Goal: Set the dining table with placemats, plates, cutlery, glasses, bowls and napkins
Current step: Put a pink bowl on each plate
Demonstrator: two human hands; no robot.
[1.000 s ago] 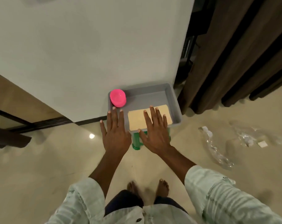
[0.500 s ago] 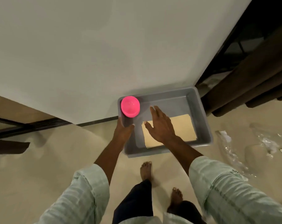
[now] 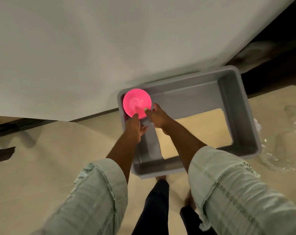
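A bright pink bowl [image 3: 137,102] sits open side up at the far left corner of a grey plastic tub [image 3: 242,116] that stands low in front of me. My left hand [image 3: 135,127] reaches up to the bowl's near edge, fingers going under it. My right hand [image 3: 158,115] meets the bowl's right rim with thumb and fingertips pinching it. A flat tan placemat [image 3: 203,128] lies on the tub's floor under my right forearm.
A large white surface [image 3: 93,48] with a dark lower edge runs just behind and left of the tub. Crumpled clear plastic [image 3: 279,150] lies on the beige floor to the right. Dark curtains [image 3: 279,48] hang at the upper right. My bare feet are below the tub.
I have stepped closer and leaned over the tub. My right hand left the tan placemat and moved left onto the bowl's rim; my left hand stays at the bowl's near edge.
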